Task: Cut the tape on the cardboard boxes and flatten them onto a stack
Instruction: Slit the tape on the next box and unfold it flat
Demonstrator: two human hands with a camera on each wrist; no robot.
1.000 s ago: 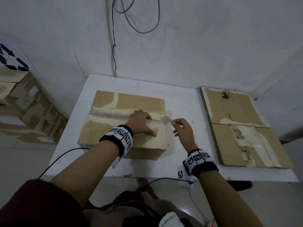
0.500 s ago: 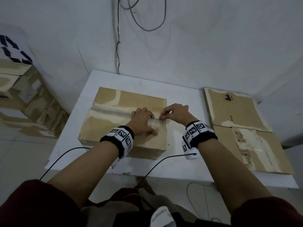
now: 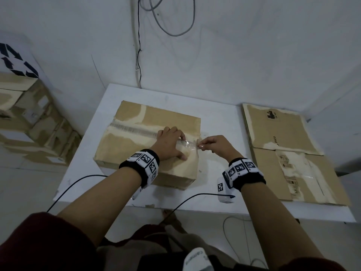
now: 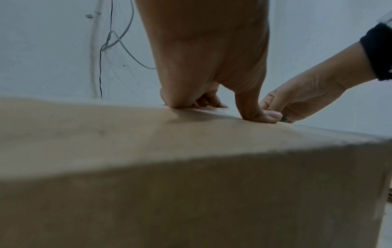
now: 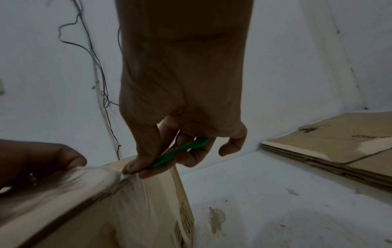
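A closed cardboard box (image 3: 136,145) lies on the white table (image 3: 214,118), with clear tape (image 3: 188,144) along its top seam. My left hand (image 3: 170,142) rests on the box top near its right end, bent fingers on the tape, thumb spread towards me. My right hand (image 3: 214,144) is at the box's top right edge and grips a green cutter (image 5: 180,150). Its thumb and forefinger hold the cutter's tip against the wrinkled tape (image 5: 95,177) at that edge. The blade itself is hidden.
A stack of flattened cardboard (image 3: 283,145) lies at the table's right end. More cardboard boxes (image 3: 29,124) stand on the floor to the left. Black cables (image 3: 78,182) hang from my wrists over the table's near edge. A white wall is close behind.
My right hand swung from beside the box up onto its top edge, then drew back to the right edge, where the tape now looks lifted and wrinkled. My left hand stayed on the box.
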